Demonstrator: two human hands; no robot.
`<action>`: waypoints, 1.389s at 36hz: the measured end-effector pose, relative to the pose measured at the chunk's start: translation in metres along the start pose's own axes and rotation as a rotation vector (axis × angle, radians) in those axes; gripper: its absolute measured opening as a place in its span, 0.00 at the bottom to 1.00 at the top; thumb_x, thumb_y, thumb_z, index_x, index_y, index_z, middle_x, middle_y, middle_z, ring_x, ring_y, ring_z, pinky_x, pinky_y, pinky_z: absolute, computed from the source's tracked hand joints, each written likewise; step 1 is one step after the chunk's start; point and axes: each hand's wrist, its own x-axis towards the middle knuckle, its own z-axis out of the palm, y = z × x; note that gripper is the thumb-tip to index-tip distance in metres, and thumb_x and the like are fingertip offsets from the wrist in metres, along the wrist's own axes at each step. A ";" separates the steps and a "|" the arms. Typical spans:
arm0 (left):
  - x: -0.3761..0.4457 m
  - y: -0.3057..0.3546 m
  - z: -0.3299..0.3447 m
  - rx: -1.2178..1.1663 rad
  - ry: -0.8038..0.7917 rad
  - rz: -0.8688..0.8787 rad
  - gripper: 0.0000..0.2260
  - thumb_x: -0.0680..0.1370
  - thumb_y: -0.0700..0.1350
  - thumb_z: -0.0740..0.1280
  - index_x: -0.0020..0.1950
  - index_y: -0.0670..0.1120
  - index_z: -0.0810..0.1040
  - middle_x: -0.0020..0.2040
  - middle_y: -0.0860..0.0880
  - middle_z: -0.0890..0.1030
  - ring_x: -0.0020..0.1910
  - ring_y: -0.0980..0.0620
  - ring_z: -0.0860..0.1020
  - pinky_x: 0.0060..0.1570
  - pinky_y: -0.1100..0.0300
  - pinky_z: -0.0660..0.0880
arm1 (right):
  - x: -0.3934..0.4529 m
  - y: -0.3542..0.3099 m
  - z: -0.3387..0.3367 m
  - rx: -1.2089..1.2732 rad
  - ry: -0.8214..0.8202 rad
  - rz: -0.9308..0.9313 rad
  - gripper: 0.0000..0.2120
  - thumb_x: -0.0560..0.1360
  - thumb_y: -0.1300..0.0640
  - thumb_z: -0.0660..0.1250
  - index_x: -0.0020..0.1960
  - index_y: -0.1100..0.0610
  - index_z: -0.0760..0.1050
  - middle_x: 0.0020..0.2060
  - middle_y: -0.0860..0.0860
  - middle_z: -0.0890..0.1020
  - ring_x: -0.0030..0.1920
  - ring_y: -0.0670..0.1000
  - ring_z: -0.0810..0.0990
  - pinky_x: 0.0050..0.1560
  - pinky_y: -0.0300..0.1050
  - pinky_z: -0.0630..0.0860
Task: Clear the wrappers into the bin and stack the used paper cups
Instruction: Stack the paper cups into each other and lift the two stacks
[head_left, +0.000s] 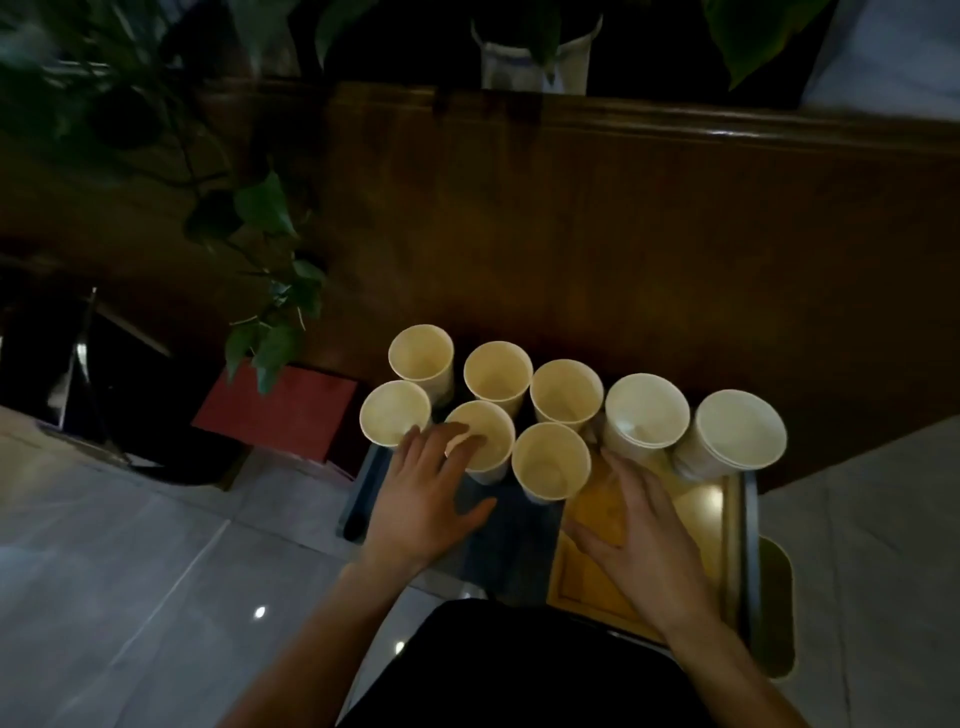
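Note:
Several pale paper cups stand upright on a small dark table (501, 551). Two on the right (647, 410) (740, 428) look like stacks of nested cups. My left hand (431, 493) is spread flat, its fingertips over the rim of a front cup (480, 434) and close to the leftmost cup (395, 413). My right hand (634, 540) hovers open above a yellow-orange tray (696, 519), just right of the front middle cup (550, 460). No wrappers are visible.
A black bin (104, 395) stands on the floor at the left, with a red box (280, 415) beside it. A dark wooden panel (597, 234) rises behind the cups. Trailing plant leaves (270, 291) hang at the left. Pale floor tiles surround the table.

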 end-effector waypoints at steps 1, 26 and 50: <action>0.004 -0.005 0.000 0.036 -0.004 -0.001 0.31 0.70 0.61 0.70 0.69 0.50 0.71 0.68 0.48 0.73 0.69 0.45 0.70 0.69 0.40 0.66 | 0.003 -0.005 0.004 -0.013 0.015 -0.007 0.42 0.68 0.37 0.71 0.73 0.36 0.49 0.74 0.41 0.58 0.71 0.45 0.62 0.62 0.45 0.68; 0.041 -0.020 0.011 0.066 -0.139 -0.008 0.36 0.68 0.66 0.68 0.71 0.53 0.63 0.69 0.52 0.71 0.70 0.48 0.69 0.75 0.39 0.45 | 0.035 -0.025 0.053 -0.150 0.164 0.022 0.47 0.65 0.37 0.73 0.75 0.45 0.50 0.74 0.48 0.60 0.70 0.52 0.65 0.56 0.51 0.77; 0.016 0.005 -0.013 -0.315 -0.215 -0.172 0.43 0.60 0.73 0.69 0.71 0.67 0.54 0.60 0.64 0.53 0.63 0.60 0.56 0.58 0.57 0.67 | -0.004 -0.019 -0.012 0.168 0.093 0.068 0.44 0.59 0.31 0.71 0.70 0.32 0.54 0.58 0.27 0.54 0.61 0.34 0.57 0.55 0.30 0.58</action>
